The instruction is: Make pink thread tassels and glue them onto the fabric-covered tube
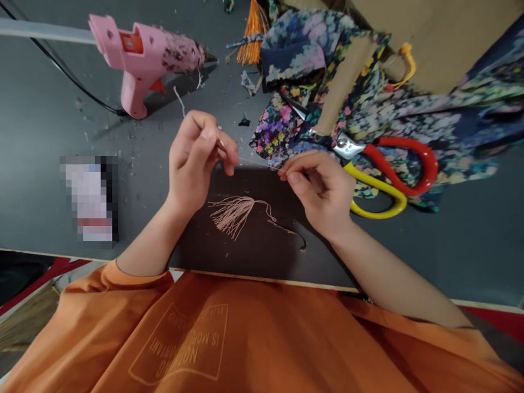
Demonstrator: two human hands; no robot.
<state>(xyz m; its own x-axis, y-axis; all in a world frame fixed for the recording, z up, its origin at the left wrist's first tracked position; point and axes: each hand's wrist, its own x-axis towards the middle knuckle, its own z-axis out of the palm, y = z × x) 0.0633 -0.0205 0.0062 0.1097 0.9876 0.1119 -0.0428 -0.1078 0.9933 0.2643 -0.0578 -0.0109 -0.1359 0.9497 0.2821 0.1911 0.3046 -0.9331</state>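
A thin, pale thread (257, 162) stretches between my two hands above the table. My left hand (194, 158) is closed in a pinch on one end of it; a small slender object also shows at its fingers, too fine to name. The other end is pinched between thumb and forefinger of my right hand (319, 188). Below them on the table lies a pale pink tassel (233, 215) with a looped cord at its top. Close to that loop rests a thin dark strip (292, 232) with a curled end.
A pink glue gun (137, 60) lies at the upper left, its black cable (67, 76) trailing left. Scissors with red and yellow handles (379, 164) rest on floral fabric (282, 120) to the right. An orange tassel (249, 41) lies farther back. A blurred-out phone-like object (90, 199) is at left.
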